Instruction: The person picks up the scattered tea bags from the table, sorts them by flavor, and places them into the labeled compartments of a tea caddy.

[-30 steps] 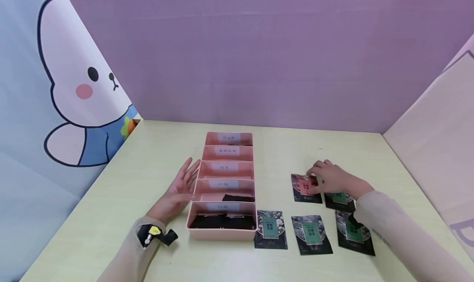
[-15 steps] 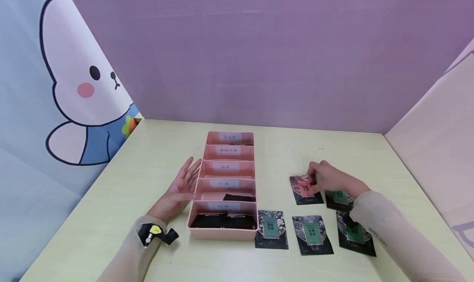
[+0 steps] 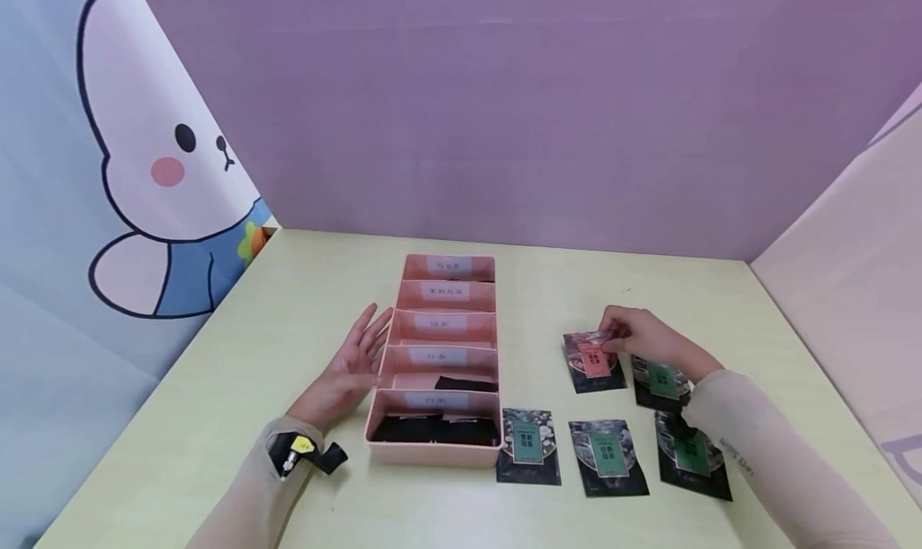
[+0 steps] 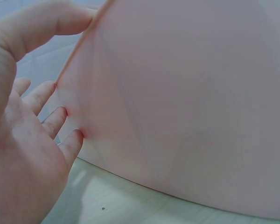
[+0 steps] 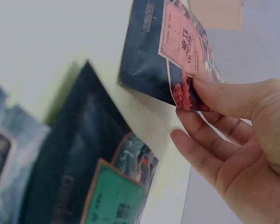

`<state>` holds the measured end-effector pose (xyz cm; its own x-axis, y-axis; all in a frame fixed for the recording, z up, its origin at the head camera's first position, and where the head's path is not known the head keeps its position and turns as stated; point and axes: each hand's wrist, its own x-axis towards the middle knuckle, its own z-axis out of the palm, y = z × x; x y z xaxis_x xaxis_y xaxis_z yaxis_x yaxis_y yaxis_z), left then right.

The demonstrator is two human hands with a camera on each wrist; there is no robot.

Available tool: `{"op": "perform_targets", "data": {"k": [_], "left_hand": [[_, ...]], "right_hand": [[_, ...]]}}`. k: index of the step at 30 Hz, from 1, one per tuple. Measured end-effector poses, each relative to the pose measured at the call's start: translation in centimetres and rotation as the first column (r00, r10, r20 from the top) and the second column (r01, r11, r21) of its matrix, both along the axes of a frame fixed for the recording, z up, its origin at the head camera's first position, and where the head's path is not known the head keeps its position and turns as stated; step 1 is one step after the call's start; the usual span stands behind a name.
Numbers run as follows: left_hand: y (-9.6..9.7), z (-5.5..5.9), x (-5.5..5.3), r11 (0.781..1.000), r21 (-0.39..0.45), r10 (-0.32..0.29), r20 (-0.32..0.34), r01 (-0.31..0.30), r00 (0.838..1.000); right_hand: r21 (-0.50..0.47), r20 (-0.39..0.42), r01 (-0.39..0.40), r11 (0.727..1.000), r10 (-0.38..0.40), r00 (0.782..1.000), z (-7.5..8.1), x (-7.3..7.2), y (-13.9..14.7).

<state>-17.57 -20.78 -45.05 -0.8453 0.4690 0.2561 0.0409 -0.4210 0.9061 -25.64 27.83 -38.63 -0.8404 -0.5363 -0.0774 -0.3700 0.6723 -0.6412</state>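
Observation:
In the head view a tea packet [image 3: 585, 366] with a pink-red label is pinched at its upper right corner by my right hand [image 3: 651, 341]. The right wrist view shows the thumb lying over the printed face of this packet [image 5: 151, 51], fingers behind it, and its lower edge lifted off the table. My left hand [image 3: 344, 381] stands against the left side of a long pink divided box [image 3: 432, 455]. Seen from the left wrist, its spread fingertips touch the box wall [image 4: 177, 102] and the thumb reaches the rim.
Green-labelled tea packets lie right of the box: one against its front corner [image 3: 528, 446], one in the middle [image 3: 609, 458], two under the right forearm [image 3: 693, 455]. Black packets [image 3: 435, 430] sit in the front compartment. Each compartment has a white label [image 3: 437, 357]. A purple backdrop [image 3: 504, 117] stands behind.
My right hand has closed on the pink-labelled packet's corner and raised it a little from the table, tilting it. The left hand and the box have stayed in place.

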Motion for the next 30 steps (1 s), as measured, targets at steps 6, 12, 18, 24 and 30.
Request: {"op": "perform_targets", "data": {"k": [6, 12, 18, 24, 30], "left_hand": [[0.0, 0.0, -0.1, 1.0, 0.012, -0.008, -0.018, 0.008, 1.0], [0.1, 0.1, 0.0, 1.0, 0.012, -0.003, -0.008, 0.003, 1.0], [0.1, 0.1, 0.0, 1.0, 0.007, -0.007, -0.021, 0.007, 1.0], [0.2, 0.0, 0.0, 1.0, 0.005, 0.001, -0.011, -0.001, 1.0], [0.1, -0.2, -0.2, 1.0, 0.017, -0.005, -0.015, 0.005, 1.0]], "right_hand": [[-0.07, 0.027, 0.065, 0.995, -0.063, 0.998, 0.4, -0.1, 0.1], [-0.099, 0.039, 0.1, 0.99, -0.096, 0.995, 0.5, -0.2, 0.1], [-0.116, 0.056, 0.095, 0.989, -0.089, 0.994, 1.0, -0.7, 0.1], [-0.147, 0.083, 0.103, 0.984, -0.091, 0.992, 2.1, -1.0, -0.1], [-0.177, 0.114, 0.108, 0.978, -0.089, 0.99, 2.8, -1.1, -0.5]]}}
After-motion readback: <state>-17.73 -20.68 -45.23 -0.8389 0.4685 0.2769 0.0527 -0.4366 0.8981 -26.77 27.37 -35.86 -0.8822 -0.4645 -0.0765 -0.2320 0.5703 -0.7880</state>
